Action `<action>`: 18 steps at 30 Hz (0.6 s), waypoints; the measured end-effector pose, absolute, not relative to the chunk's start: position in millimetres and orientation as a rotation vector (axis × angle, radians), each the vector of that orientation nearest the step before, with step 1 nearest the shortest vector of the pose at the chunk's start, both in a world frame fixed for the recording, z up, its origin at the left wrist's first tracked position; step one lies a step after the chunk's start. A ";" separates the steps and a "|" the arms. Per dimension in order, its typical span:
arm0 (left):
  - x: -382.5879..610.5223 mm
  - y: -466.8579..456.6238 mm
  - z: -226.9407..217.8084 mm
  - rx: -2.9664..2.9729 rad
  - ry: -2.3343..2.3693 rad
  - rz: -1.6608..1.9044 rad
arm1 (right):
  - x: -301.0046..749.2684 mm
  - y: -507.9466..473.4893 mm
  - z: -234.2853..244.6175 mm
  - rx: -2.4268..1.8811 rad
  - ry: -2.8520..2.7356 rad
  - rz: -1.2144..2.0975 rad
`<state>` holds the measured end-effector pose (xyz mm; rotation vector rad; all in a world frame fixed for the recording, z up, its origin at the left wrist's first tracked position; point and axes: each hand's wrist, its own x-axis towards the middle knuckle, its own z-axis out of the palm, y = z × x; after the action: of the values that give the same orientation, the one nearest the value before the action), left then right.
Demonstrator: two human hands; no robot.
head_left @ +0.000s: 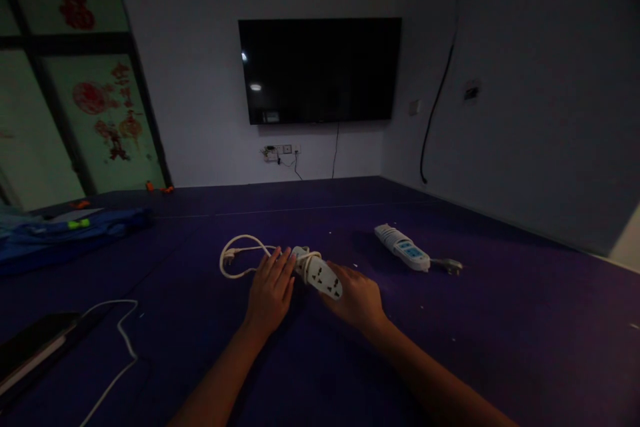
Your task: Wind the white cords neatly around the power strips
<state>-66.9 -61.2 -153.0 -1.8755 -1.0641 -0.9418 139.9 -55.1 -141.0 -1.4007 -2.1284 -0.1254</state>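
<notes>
A white power strip with several sockets is tilted in front of me, its white cord looped around the far end. My right hand grips the strip from the right side, its fingers partly hidden underneath. At the strip's far left end, my left hand is closed over the cord, and its fingertips touch the strip. The loose part of the cord curves out to the left and ends in a plug near the purple surface. A second power strip, wrapped in its own cord, lies to the right.
Both lie over a purple surface. At left are a dark flat object, a white cable and blue cloth. A television hangs on the wall, and a black cable dangles at right.
</notes>
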 end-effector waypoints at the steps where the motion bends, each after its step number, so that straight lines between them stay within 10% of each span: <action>1: -66.4 -60.4 -154.7 -1.879 -1.071 -0.944 | 139.0 -56.3 -140.9 -1.371 -2.147 -0.139; 18: -124.5 -46.4 -154.6 -1.743 -1.613 -1.016 | 139.6 -67.4 -145.1 -0.824 -2.291 -0.461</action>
<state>-124.5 -46.4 -154.6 -1.7430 -1.6131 -1.0160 139.6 -67.4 -145.1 -0.8237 -2.2909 -0.4611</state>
